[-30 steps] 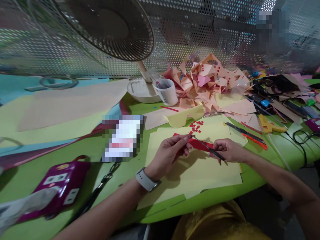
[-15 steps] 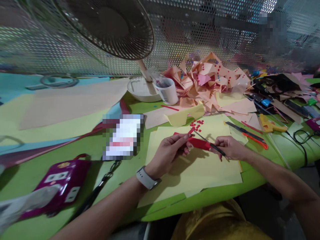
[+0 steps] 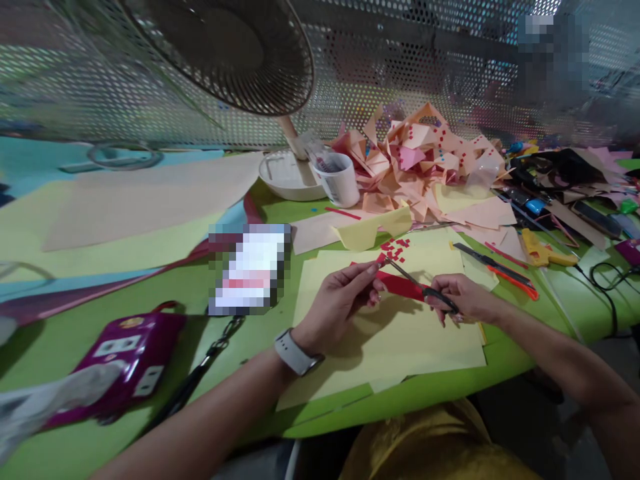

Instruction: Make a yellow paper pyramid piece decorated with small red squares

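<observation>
My left hand [image 3: 345, 297], with a grey-strapped watch on its wrist, pinches a narrow red paper strip [image 3: 381, 258] between thumb and fingers. Dark-handled scissors [image 3: 406, 273] are gripped in my right hand [image 3: 465, 297], their blade tips at the strip's end. Just beyond the tips, small cut red paper squares [image 3: 397, 251] lie scattered on yellow paper sheets [image 3: 425, 343]. A wider piece of red paper [image 3: 404, 287] lies under the scissors, partly hidden by both hands.
A phone [image 3: 253, 270] and a purple power-socket box [image 3: 125, 360] lie left. Behind stand a fan [image 3: 225, 53], a white cup [image 3: 343, 183] and a heap of folded peach paper [image 3: 415, 160]. Right are a utility knife [image 3: 493, 261] and a yellow glue gun [image 3: 545, 250].
The scissors' handle has turned a little and its loop shows more clearly; the tips stay by the strip. The whole view has shifted slightly. My left hand keeps its pinch.
</observation>
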Motion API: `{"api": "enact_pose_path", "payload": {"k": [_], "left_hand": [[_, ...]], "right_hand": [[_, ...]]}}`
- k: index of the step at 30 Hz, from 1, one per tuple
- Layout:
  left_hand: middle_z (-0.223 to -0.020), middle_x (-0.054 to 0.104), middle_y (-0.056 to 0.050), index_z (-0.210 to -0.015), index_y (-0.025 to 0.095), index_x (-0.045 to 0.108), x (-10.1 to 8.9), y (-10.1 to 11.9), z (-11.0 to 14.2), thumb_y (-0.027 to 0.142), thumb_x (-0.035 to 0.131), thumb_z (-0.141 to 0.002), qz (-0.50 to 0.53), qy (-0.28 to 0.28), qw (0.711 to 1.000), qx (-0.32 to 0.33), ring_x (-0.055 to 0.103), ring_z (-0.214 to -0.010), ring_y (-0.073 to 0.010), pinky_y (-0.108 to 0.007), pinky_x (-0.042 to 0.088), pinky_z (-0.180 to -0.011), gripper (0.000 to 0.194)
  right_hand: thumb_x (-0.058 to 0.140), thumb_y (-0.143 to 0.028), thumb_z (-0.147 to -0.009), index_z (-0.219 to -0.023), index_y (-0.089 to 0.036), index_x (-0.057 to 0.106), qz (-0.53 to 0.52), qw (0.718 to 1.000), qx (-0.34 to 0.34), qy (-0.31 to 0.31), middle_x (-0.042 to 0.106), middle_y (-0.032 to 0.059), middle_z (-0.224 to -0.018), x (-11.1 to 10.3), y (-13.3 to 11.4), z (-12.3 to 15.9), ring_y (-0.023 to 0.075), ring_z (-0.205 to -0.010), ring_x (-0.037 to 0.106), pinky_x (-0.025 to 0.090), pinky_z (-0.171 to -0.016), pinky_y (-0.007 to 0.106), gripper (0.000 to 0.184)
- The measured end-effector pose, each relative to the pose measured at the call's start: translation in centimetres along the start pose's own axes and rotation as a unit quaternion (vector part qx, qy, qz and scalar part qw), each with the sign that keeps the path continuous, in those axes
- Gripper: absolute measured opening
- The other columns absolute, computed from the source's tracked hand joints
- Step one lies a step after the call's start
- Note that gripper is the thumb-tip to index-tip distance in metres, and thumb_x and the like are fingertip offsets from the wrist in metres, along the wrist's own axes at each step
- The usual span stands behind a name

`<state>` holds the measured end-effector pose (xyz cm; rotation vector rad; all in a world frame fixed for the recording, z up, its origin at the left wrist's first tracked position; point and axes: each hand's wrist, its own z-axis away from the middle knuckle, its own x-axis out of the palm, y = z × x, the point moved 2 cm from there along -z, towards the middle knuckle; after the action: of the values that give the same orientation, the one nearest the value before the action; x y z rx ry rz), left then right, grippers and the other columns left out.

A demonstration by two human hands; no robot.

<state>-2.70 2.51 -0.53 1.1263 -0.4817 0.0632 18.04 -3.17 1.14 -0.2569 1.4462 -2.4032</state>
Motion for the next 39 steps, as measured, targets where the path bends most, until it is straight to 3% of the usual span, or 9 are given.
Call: {"api": "enact_pose_path", "payload": {"k": [17,25,39], "left_hand": [[-0.056,0.067,0.001,-0.082,0.015,0.076,0.0,-0.2,0.1,0.042,0.091,-0.055,-0.009,-0.022,1.0,-0.007,0.053,-0.044,-0.0062,-0.016,0.043,-0.042,0.042],[-0.058,0.068,0.0,-0.074,0.014,0.073,-0.2,-0.3,-0.3,0.045,0.091,-0.055,-0.014,-0.02,1.0,-0.007,0.056,-0.044,-0.0072,-0.016,0.043,-0.042,0.041],[-0.058,0.067,0.001,-0.086,0.014,0.073,-0.1,-0.1,0.0,0.04,0.089,-0.059,0.002,-0.007,1.0,0.003,0.055,-0.046,-0.0076,-0.018,0.043,-0.045,0.04]], "right_hand": [[0.082,-0.054,-0.062,-0.07,-0.018,0.052,-0.014,0.999,-0.027,0.01,0.059,-0.0061,-0.059,0.0,1.4,-1.1,0.0062,-0.047,0.056,0.044,-0.042,0.017,0.048],[0.078,-0.057,-0.066,-0.073,-0.018,0.052,0.001,0.999,-0.01,0.034,0.06,-0.0059,-0.049,-0.6,1.3,-0.9,0.002,-0.03,0.035,0.026,-0.029,0.016,0.047],[0.078,-0.062,-0.063,-0.072,-0.017,0.051,-0.007,1.0,-0.004,0.019,0.062,-0.0039,-0.051,-0.2,0.1,-0.1,0.0014,-0.032,0.036,0.027,-0.032,0.015,0.053]]}}
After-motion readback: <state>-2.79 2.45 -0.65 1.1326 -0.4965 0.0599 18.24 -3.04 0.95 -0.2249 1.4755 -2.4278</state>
